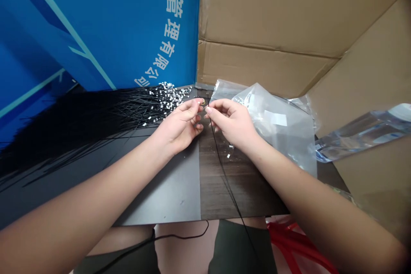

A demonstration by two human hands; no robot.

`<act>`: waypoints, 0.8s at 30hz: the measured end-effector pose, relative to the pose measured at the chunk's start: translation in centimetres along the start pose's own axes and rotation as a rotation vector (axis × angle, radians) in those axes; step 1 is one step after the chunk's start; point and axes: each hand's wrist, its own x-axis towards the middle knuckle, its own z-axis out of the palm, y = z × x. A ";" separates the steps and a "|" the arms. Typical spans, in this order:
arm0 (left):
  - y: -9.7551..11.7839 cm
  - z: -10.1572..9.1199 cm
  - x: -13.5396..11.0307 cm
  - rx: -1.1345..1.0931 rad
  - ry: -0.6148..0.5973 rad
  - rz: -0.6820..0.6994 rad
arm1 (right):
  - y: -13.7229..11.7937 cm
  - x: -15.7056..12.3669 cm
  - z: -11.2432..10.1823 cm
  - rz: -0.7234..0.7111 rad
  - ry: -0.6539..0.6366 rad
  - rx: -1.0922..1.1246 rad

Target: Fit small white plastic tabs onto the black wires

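My right hand (234, 122) is closed in a pinch on a thin black cable (221, 165), whose upper end sticks up just above the fingertips. From there the cable runs down over the table edge toward my lap. Close beside it, my left hand (181, 124) has thumb and forefinger pinched together. A small yellowish loop (203, 102) shows at those fingertips, too small to name. To the left lies a large heap of black cables (80, 115) with small white connectors (167, 98) at their ends.
Clear plastic bags (272, 137) lie right of my hands, one with a white label. Tiny white bits (228, 156) are on the dark table (212, 197). A plastic bottle (362, 130) is at right. A blue printed panel (128, 17) and cardboard (266, 13) stand behind.
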 end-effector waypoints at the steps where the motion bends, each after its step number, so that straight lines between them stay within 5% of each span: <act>1: -0.1 0.2 -0.2 -0.012 0.000 -0.004 | -0.1 0.0 0.3 0.025 0.005 0.043; 10: -1.3 1.0 -0.8 -0.022 0.075 0.017 | 0.3 -0.3 1.6 0.138 0.055 0.182; 16: -1.0 0.1 -0.3 0.067 0.174 0.094 | 0.9 -0.1 0.8 0.008 0.112 -0.012; 24: -1.0 -0.1 -0.3 0.119 0.120 0.072 | 0.9 -0.2 0.3 -0.088 0.042 -0.143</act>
